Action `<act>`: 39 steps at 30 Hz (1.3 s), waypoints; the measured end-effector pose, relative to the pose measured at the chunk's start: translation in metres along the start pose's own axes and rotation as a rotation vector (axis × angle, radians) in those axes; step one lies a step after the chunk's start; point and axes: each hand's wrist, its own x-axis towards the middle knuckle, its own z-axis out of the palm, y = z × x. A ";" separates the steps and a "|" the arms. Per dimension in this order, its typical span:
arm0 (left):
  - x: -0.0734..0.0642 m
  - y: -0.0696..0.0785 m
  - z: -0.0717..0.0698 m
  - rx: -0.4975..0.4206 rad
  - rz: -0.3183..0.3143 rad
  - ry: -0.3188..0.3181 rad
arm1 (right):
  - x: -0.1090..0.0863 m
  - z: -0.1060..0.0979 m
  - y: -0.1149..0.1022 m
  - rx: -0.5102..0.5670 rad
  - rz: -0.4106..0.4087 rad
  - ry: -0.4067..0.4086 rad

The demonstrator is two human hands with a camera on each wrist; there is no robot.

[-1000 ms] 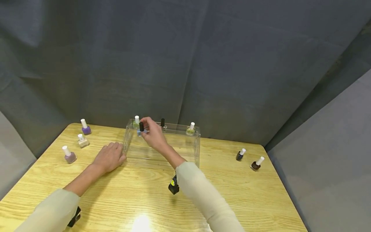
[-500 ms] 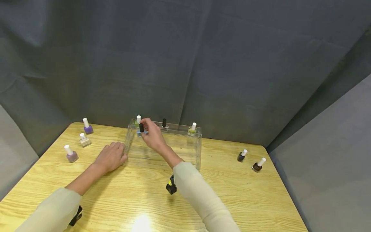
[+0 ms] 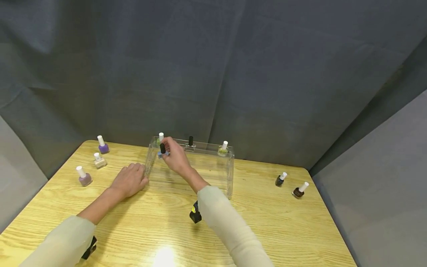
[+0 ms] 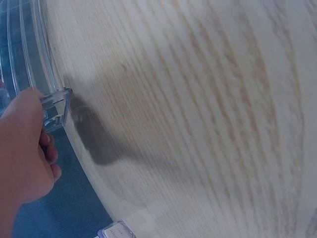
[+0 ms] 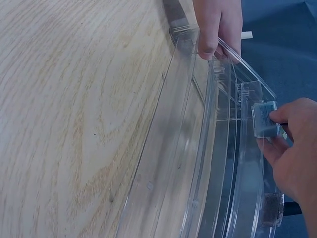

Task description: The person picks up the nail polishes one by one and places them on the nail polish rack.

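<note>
A clear acrylic tiered rack (image 3: 230,174) stands on the wooden table. My left hand (image 3: 129,180) grips its left end, with the thumb on the clear side panel (image 4: 57,96) and the fingers curled by it in the left wrist view. My right hand (image 3: 176,157) pinches a blue nail polish bottle (image 5: 265,119) with a black cap (image 3: 162,148), close over an upper tier near the left end. Behind it, on the top tier, are a green bottle with a white cap (image 3: 161,137), a black-capped bottle (image 3: 191,141) and a yellow-green bottle (image 3: 222,150).
At the left of the table stand a purple bottle (image 3: 104,148), a cream bottle (image 3: 100,162) and a mauve bottle (image 3: 85,180). Two dark bottles, one navy (image 3: 279,181) and one brown-black (image 3: 298,192), stand at the right. A grey curtain (image 3: 166,74) hangs behind.
The head view has shifted slightly. Against the rack, the blue nail polish bottle has moved a little to the left and lower in my right hand. My left hand stays at the rack's end.
</note>
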 end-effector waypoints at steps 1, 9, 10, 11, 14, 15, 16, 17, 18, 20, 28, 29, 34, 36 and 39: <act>0.000 0.000 0.001 0.001 0.001 0.005 | 0.000 0.001 0.000 -0.005 -0.001 -0.005; 0.001 -0.001 0.002 0.011 0.010 0.009 | 0.001 0.006 0.001 -0.032 0.019 -0.030; 0.001 0.000 0.002 0.010 0.010 0.005 | 0.001 0.006 0.001 -0.035 0.022 -0.032; 0.001 0.000 0.002 0.012 0.012 0.003 | 0.001 0.007 0.001 -0.035 0.021 -0.033; 0.001 0.000 0.002 0.017 0.012 -0.002 | 0.001 0.009 0.001 -0.038 0.016 -0.034; 0.001 0.000 0.002 0.018 0.012 -0.003 | 0.002 0.009 0.000 -0.038 0.012 -0.032; 0.001 0.000 0.002 0.020 0.012 -0.002 | 0.002 0.010 0.000 -0.036 0.009 -0.032; 0.001 0.000 0.002 0.020 0.011 -0.001 | 0.002 0.010 0.000 -0.034 0.006 -0.033; 0.000 0.000 0.002 0.021 0.010 -0.002 | 0.002 0.010 0.000 -0.032 0.005 -0.035; 0.000 0.000 0.003 0.019 0.007 -0.002 | 0.002 0.011 -0.001 -0.027 0.005 -0.037; 0.001 0.000 0.003 0.029 0.011 0.016 | 0.003 0.012 -0.001 -0.029 0.024 -0.045; 0.001 0.000 0.002 0.031 0.013 0.016 | 0.003 0.011 -0.001 -0.029 0.026 -0.048; 0.001 0.002 -0.002 0.036 0.010 0.011 | -0.001 0.001 -0.003 -0.028 0.027 -0.061; 0.001 0.002 -0.003 0.035 0.008 0.011 | -0.003 -0.005 -0.004 -0.028 0.013 -0.062; 0.002 0.003 -0.003 0.040 0.010 0.007 | -0.007 -0.017 -0.005 -0.035 -0.025 -0.052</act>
